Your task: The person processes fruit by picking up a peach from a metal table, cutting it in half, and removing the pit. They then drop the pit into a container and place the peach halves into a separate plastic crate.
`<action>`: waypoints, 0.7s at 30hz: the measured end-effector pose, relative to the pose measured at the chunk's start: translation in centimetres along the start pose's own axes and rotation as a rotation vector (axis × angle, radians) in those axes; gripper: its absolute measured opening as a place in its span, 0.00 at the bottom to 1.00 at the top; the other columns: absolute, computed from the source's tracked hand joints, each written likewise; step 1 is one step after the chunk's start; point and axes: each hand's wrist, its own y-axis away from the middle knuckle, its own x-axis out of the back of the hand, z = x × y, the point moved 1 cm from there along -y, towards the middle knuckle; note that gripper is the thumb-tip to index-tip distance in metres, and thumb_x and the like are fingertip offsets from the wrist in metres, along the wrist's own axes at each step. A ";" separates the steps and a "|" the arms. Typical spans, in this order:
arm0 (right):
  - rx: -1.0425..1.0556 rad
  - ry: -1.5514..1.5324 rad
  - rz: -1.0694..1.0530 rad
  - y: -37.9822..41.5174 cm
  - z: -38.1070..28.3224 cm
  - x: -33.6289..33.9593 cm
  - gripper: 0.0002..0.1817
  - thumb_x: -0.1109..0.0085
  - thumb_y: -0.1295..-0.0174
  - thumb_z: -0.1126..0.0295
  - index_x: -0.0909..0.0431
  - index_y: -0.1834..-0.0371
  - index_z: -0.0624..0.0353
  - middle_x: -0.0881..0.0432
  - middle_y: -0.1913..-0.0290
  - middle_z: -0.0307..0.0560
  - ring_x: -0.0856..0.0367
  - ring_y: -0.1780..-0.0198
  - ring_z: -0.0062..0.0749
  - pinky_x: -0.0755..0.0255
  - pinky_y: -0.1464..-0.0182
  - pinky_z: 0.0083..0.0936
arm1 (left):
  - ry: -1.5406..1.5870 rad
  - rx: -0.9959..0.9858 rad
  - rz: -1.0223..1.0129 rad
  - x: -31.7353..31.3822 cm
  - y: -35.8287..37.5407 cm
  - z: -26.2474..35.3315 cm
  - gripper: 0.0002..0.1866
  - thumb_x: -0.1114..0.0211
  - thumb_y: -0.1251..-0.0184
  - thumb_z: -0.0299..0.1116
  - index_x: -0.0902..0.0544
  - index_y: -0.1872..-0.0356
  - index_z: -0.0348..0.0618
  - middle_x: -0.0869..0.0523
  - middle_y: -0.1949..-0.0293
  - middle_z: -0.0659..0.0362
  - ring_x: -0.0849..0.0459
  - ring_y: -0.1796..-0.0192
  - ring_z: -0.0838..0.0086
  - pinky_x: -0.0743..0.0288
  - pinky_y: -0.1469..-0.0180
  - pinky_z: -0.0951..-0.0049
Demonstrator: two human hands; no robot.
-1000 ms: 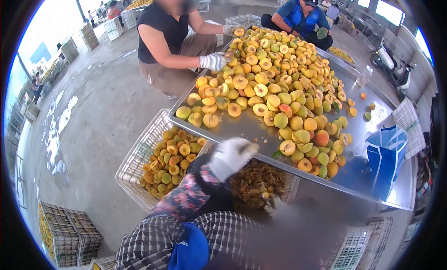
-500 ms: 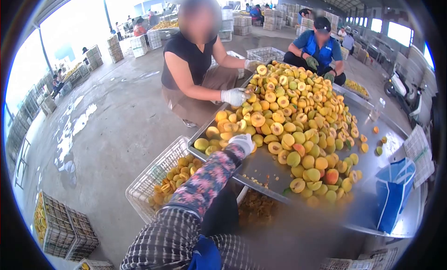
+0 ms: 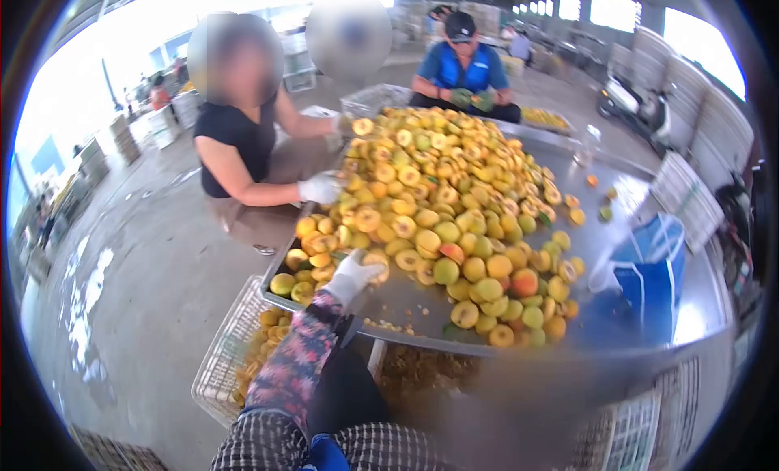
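My left hand (image 3: 354, 278), in a white glove, reaches to the near left edge of the fruit heap. Its fingers are closed round a halved yellow peach (image 3: 376, 268), cut face showing. Around it lies a big heap of peaches (image 3: 454, 203), many halved with the pit hollow visible, others whole or with their skin side up. The heap sits on a metal table (image 3: 560, 171) with a raised rim. My right hand does not show; a brownish blur covers the lower right.
A white plastic crate (image 3: 213, 365) of peach halves stands below the table's left edge. A blue bag (image 3: 649, 284) lies on the table's right, and a clear bottle (image 3: 586, 146) stands farther back. One co-worker (image 3: 243, 146) squats at left, another (image 3: 464, 73) sits behind.
My view has swung right, so the scene sits farther left. My left hand now shows a peach half in its fingers. The far co-worker's hands have come together.
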 end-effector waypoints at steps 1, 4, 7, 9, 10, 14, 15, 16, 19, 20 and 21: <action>0.047 0.035 0.002 -0.3 0.9 -0.3 0.17 0.47 0.35 0.59 0.29 0.51 0.60 0.18 0.66 0.66 0.19 0.62 0.63 0.26 0.60 0.53 | 0.280 0.129 -0.019 -0.4 0.4 -0.7 0.30 0.29 0.39 0.37 0.28 0.39 0.34 0.16 0.50 0.54 0.15 0.52 0.59 0.19 0.49 0.64; 0.046 0.105 0.158 0.2 -1.7 0.7 0.24 0.46 0.35 0.62 0.33 0.37 0.57 0.19 0.72 0.61 0.20 0.70 0.60 0.27 0.68 0.51 | 0.881 0.092 -0.248 -1.8 3.8 -0.8 0.21 0.34 0.35 0.31 0.26 0.42 0.40 0.17 0.51 0.55 0.16 0.49 0.61 0.18 0.48 0.60; -0.006 0.052 0.107 0.0 -3.6 2.6 0.33 0.45 0.35 0.65 0.43 0.27 0.53 0.18 0.70 0.63 0.19 0.68 0.62 0.27 0.66 0.50 | 1.097 0.099 -0.324 -4.1 6.0 -1.5 0.19 0.36 0.34 0.30 0.25 0.43 0.42 0.17 0.50 0.54 0.17 0.46 0.60 0.19 0.46 0.58; 0.023 0.048 0.044 -0.1 -4.2 4.0 0.33 0.46 0.34 0.65 0.44 0.26 0.52 0.18 0.66 0.67 0.19 0.63 0.64 0.27 0.60 0.51 | 1.187 0.132 -0.341 -5.1 7.4 -0.4 0.19 0.35 0.34 0.31 0.25 0.43 0.42 0.18 0.48 0.53 0.18 0.45 0.59 0.19 0.44 0.56; -0.034 0.035 0.041 0.1 -4.6 4.3 0.32 0.46 0.34 0.66 0.43 0.27 0.53 0.19 0.65 0.68 0.19 0.62 0.64 0.27 0.58 0.51 | 1.278 0.112 -0.361 -5.7 7.9 0.1 0.20 0.36 0.31 0.39 0.25 0.43 0.41 0.19 0.46 0.50 0.20 0.43 0.55 0.23 0.40 0.53; 0.100 -0.056 0.269 0.2 -6.9 6.6 0.27 0.47 0.33 0.65 0.40 0.32 0.57 0.19 0.63 0.68 0.20 0.60 0.65 0.28 0.58 0.51 | 1.392 0.251 -0.317 -6.4 10.3 2.8 0.23 0.43 0.27 0.50 0.28 0.44 0.42 0.20 0.51 0.50 0.21 0.44 0.52 0.24 0.40 0.53; 0.215 -0.100 0.376 0.4 -7.7 7.1 0.25 0.48 0.32 0.65 0.39 0.33 0.58 0.19 0.63 0.68 0.20 0.61 0.65 0.28 0.59 0.51 | 1.379 0.207 -0.337 -6.8 10.5 2.5 0.23 0.43 0.27 0.50 0.27 0.45 0.41 0.20 0.49 0.49 0.21 0.43 0.51 0.25 0.39 0.52; 0.199 -0.106 0.391 0.4 -9.6 8.4 0.23 0.48 0.32 0.65 0.37 0.36 0.59 0.19 0.64 0.67 0.20 0.62 0.65 0.28 0.60 0.50 | 1.364 0.168 -0.359 -7.3 10.7 1.9 0.23 0.43 0.27 0.51 0.27 0.46 0.41 0.20 0.47 0.48 0.22 0.42 0.51 0.25 0.38 0.52; 0.268 -0.119 0.539 -0.9 -12.9 10.3 0.18 0.46 0.32 0.65 0.34 0.44 0.61 0.20 0.67 0.65 0.21 0.64 0.65 0.29 0.65 0.51 | 1.316 0.160 -0.352 -8.7 11.0 1.8 0.22 0.43 0.27 0.49 0.26 0.46 0.41 0.20 0.46 0.49 0.22 0.41 0.51 0.25 0.39 0.52; 0.269 -0.103 0.557 -1.2 -13.7 10.7 0.17 0.46 0.32 0.65 0.34 0.45 0.61 0.20 0.67 0.65 0.21 0.64 0.65 0.29 0.66 0.51 | 1.302 0.179 -0.329 -9.1 11.3 1.8 0.21 0.42 0.27 0.48 0.26 0.45 0.41 0.19 0.46 0.50 0.21 0.41 0.51 0.25 0.39 0.52; 0.273 -0.087 0.572 -1.5 -14.3 10.8 0.17 0.46 0.32 0.65 0.34 0.45 0.60 0.20 0.67 0.65 0.21 0.65 0.65 0.29 0.66 0.51 | 1.318 0.164 -0.343 -9.4 11.5 1.6 0.21 0.42 0.28 0.47 0.26 0.44 0.41 0.19 0.46 0.50 0.21 0.41 0.52 0.25 0.40 0.53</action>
